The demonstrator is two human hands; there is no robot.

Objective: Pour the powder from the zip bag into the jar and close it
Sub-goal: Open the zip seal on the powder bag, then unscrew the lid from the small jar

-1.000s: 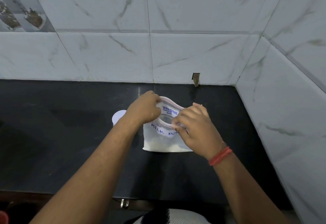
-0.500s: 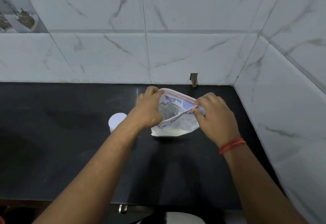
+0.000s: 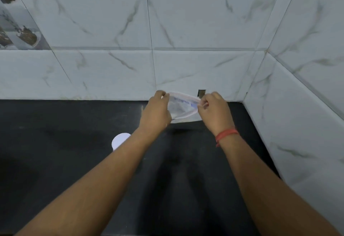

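Observation:
A clear zip bag (image 3: 181, 108) with blue print and a pink zip strip is held up above the black counter (image 3: 55, 161), near the back wall. Its mouth is pulled open wide. My left hand (image 3: 157, 114) pinches the bag's left end and my right hand (image 3: 214, 112) pinches its right end. The powder inside is hidden from this angle. A round white object (image 3: 119, 140), perhaps the jar's lid or top, peeks out beside my left forearm; the rest of it is covered by the arm.
Marble-patterned tiled walls close the counter at the back and on the right, meeting in a corner (image 3: 245, 98). A small dark notch (image 3: 202, 93) sits in the back wall just behind the bag.
Both hands have lifted the bag off the counter and carried it farther away toward the back wall. The bag's mouth has been stretched wider between the two hands.

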